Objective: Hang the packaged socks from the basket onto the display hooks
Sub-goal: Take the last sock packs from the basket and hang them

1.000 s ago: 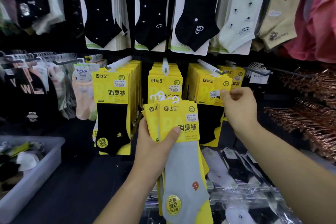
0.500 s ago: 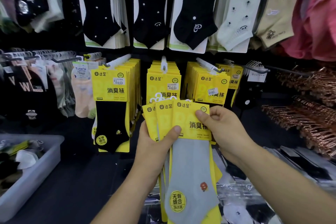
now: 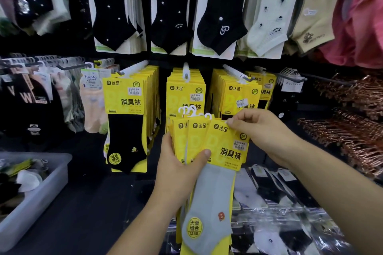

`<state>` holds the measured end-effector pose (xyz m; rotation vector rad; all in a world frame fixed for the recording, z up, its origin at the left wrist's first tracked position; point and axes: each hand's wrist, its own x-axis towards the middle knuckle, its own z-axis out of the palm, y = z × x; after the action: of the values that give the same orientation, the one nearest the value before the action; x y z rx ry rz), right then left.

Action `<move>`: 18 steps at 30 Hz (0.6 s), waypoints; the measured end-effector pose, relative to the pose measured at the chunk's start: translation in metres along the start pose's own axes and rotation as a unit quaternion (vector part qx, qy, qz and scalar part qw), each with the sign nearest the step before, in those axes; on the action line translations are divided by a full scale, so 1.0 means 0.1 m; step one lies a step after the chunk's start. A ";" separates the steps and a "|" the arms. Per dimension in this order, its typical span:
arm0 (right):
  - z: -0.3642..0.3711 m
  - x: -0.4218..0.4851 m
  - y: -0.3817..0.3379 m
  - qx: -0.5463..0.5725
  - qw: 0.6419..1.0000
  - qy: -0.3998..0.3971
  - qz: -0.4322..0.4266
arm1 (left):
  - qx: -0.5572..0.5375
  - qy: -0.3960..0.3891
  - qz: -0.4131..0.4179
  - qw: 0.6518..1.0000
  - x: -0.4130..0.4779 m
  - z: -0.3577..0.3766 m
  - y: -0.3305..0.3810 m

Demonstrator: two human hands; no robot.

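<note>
- the packs [image 3: 186,136], yellow cards with grey socks, stand fanned in your left hand [image 3: 180,172], just below and in front of the middle hook [image 3: 186,72]. at least three cards show, with their white loops [image 3: 191,111] pointing up.
- the front pack [image 3: 227,147] is the one in play. your right hand [image 3: 265,132] pinches its top right corner between thumb and fingertips, and your left thumb lies across its lower left edge.
- none of the held packs is on a hook yet. this looks like the step of pulling one pack off the fan before you thread its loop.
- progress: the left hook [image 3: 134,67], middle hook and right hook [image 3: 236,72] each carry a thick row of matching yellow packs, so much looks done.
- left to do: the packs in your hand, plus whatever is in the basket [image 3: 35,207] at lower left. it holds a loose jumble that can't be counted.
- left hand pose: your forearm rises from below, fingers wrapped behind the fan and thumb in front, clamping the whole lot firmly.
- right hand pose: your arm comes in from the lower right, wrist bent, knuckles up, in a narrow pinch on that one card.
- around you: black socks [image 3: 165,16] hang above, copper hangers [image 3: 352,130] are racked to the right, and bagged socks [image 3: 279,192] lie below.
</note>
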<state>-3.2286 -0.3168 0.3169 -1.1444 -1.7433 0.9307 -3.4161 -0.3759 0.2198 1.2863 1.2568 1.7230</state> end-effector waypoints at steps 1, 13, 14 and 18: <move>-0.01 0.00 0.00 -0.003 1.000 -0.012 0.005 | 0.004 0.000 0.002 1.000 0.00 0.00 0.00; -0.24 0.22 -0.01 0.025 0.992 0.119 -0.031 | -0.063 -0.019 -0.010 0.998 0.00 -0.05 0.08; -0.31 0.28 -0.03 0.031 0.987 0.155 -0.034 | -0.059 -0.016 -0.011 0.998 0.00 -0.06 0.08; -0.51 0.54 -0.07 0.007 0.969 0.239 -0.054 | -0.026 -0.014 -0.012 0.999 0.02 -0.09 0.04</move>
<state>-3.1967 -0.2617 0.3557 -1.1390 -1.3843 0.5413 -3.4247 -0.3786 0.2238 1.2564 1.1988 1.7052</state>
